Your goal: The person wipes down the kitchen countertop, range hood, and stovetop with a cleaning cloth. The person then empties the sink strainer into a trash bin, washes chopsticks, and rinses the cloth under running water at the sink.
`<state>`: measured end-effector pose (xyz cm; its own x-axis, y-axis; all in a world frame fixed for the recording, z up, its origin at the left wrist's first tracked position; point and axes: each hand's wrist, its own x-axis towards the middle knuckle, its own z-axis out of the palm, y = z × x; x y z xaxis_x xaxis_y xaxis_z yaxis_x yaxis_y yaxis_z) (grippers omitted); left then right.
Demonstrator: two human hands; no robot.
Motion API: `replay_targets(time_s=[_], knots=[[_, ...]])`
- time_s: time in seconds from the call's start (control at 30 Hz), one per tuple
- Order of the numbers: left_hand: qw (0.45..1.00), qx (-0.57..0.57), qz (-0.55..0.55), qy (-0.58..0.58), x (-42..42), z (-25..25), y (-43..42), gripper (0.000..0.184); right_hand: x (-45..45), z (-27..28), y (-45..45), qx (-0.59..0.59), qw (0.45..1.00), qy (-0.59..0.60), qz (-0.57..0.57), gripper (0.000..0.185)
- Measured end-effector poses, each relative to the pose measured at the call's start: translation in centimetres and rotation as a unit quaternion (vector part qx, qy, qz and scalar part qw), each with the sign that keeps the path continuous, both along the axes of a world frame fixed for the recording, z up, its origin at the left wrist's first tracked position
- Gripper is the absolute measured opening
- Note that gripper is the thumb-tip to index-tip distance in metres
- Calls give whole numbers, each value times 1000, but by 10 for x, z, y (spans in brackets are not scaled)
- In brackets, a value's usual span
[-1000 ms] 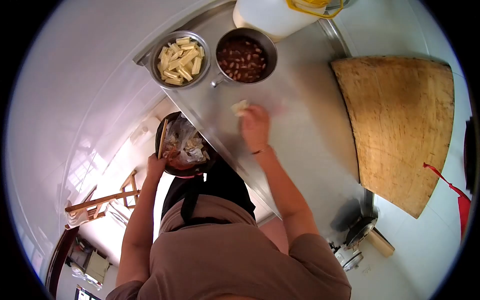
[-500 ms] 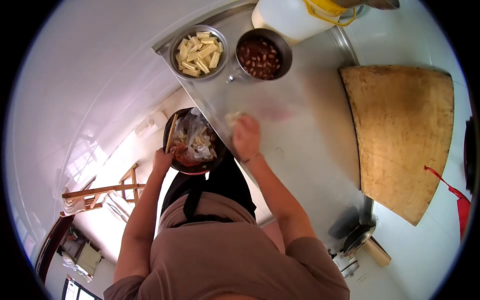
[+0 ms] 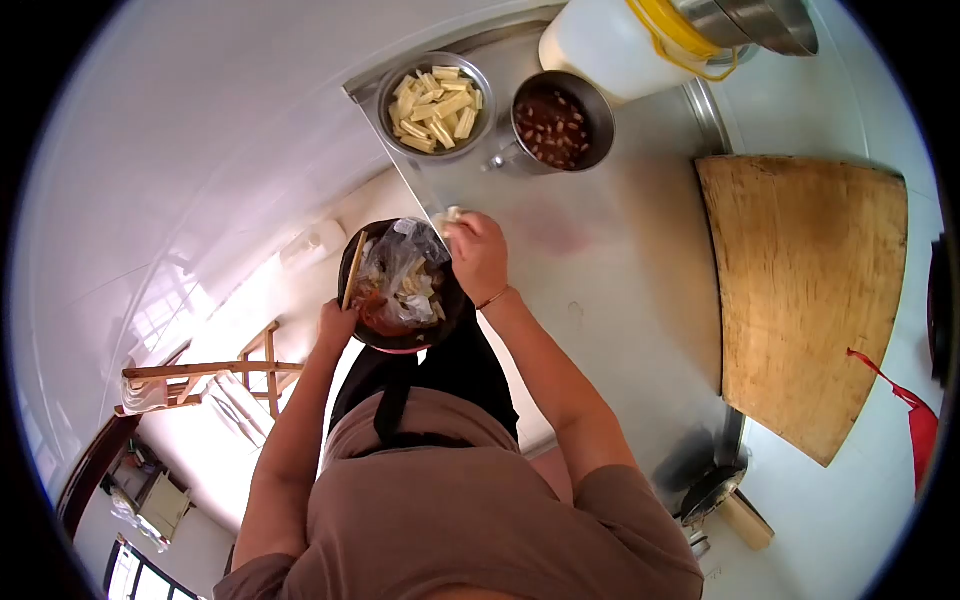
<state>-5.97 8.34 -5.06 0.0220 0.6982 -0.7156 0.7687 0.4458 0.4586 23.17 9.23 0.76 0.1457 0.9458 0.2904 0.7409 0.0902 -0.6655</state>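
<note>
My left hand [image 3: 338, 322] is closed on the rim of a dark trash bin [image 3: 400, 342], held below the counter's edge. Inside the bin lie a clear plastic bag [image 3: 405, 255] and food scraps, and a wooden stick [image 3: 354, 270] leans along its left side. My right hand [image 3: 478, 252] is closed around a crumpled whitish cloth [image 3: 450, 218] at the edge of the steel counter [image 3: 610, 270], right beside the bin. A faint reddish wet smear [image 3: 550, 225] marks the counter to the right of this hand.
At the back stand a steel bowl of cut pale yellow sticks [image 3: 435, 104], a steel pot of beans in dark liquid [image 3: 563, 124] and a white bucket with a yellow rim [image 3: 605, 45]. A wooden board [image 3: 810, 300] leans at right. A wooden stool [image 3: 255, 370] is at left.
My right hand has moved left with the cloth, from over the counter top to its edge by the bin. The view has shifted slightly; my left hand still holds the bin.
</note>
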Motion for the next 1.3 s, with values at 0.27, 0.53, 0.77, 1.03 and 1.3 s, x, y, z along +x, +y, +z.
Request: replay_targets(time_s=[0.27,0.53,0.77,1.03,1.3], knots=[[999,-7,13,36,-4,7,-7,33,-39,-18,25,16,998,-41,-32,7],[1000,6,19,14,-13,-10,-10,32,22,2,-13,64,964,2,-259,17],[1000,-11,3,14,-9,-5,-5,33,-49,13,-54,-25,999,32,-7,17],[1000,-8,20,-9,-8,-11,-7,31,1,24,40,31,986,14,-163,44],[999,-2,41,-30,-10,-14,-4,32,11,28,38,-45,983,-52,-171,47]])
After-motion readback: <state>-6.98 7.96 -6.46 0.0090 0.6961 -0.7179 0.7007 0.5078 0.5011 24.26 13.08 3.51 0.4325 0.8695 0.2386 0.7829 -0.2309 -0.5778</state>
